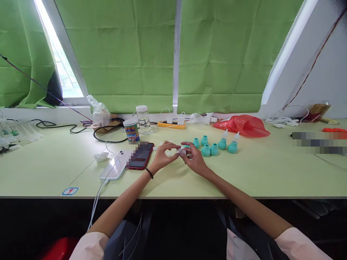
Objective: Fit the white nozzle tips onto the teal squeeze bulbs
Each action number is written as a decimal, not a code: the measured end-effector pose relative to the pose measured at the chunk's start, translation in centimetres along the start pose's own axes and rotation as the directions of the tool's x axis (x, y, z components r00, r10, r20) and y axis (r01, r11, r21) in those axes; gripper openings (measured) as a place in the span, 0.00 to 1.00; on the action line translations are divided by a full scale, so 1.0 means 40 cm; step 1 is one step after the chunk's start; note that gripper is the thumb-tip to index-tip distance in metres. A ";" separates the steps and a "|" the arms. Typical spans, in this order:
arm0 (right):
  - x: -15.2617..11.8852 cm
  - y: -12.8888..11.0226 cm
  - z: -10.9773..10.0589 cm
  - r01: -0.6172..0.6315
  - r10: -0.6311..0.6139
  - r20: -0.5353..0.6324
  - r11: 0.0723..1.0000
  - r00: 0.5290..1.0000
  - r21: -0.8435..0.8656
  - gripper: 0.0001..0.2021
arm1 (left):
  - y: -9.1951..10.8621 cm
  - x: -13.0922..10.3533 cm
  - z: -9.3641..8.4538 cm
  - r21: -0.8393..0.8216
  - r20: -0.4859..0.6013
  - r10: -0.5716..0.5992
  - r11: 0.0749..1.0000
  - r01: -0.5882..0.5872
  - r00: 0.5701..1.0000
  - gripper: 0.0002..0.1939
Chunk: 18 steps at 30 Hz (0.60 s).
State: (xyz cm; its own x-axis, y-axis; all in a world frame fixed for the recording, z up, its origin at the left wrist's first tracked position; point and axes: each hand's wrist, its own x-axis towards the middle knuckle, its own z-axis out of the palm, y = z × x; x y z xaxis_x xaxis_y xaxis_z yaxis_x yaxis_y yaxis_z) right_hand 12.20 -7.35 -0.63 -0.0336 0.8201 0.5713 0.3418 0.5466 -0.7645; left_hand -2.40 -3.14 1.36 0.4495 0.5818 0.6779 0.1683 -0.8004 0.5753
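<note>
My left hand (162,154) and my right hand (193,156) meet over the pale green table (244,173), both pinching a small white piece (181,151) between their fingertips. A bit of teal shows inside my right hand's fingers; what it is I cannot tell. Just right of my right hand stand several teal bulb-shaped parts (205,150). Two of them, one (222,143) and another (233,146), carry white pointed nozzles. A black band circles my left wrist.
Two phones (140,156) lie left of my left hand, one on a white cable. Behind stand a printed can (131,130), a clear jar (142,119), a yellow power strip (171,125), a red plastic bag (242,125) and a clear bag (99,112).
</note>
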 end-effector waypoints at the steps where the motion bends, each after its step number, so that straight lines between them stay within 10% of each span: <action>1: 0.000 -0.001 0.000 -0.001 0.001 0.002 1.000 1.000 0.005 0.17 | 0.000 0.000 0.000 0.005 0.002 0.001 1.000 -0.001 1.000 0.12; 18: 0.003 -0.001 -0.002 0.005 -0.004 -0.006 1.000 1.000 0.029 0.15 | -0.006 -0.005 0.004 0.020 -0.015 -0.004 1.000 0.004 1.000 0.14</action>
State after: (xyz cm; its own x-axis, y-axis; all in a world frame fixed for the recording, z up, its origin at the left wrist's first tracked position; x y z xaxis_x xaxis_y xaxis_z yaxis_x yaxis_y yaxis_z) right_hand 12.25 -7.26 -0.51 -0.0295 0.8166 0.5764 0.3142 0.5550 -0.7702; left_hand -2.37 -3.08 1.01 0.4355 0.5868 0.6827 0.1873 -0.8008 0.5688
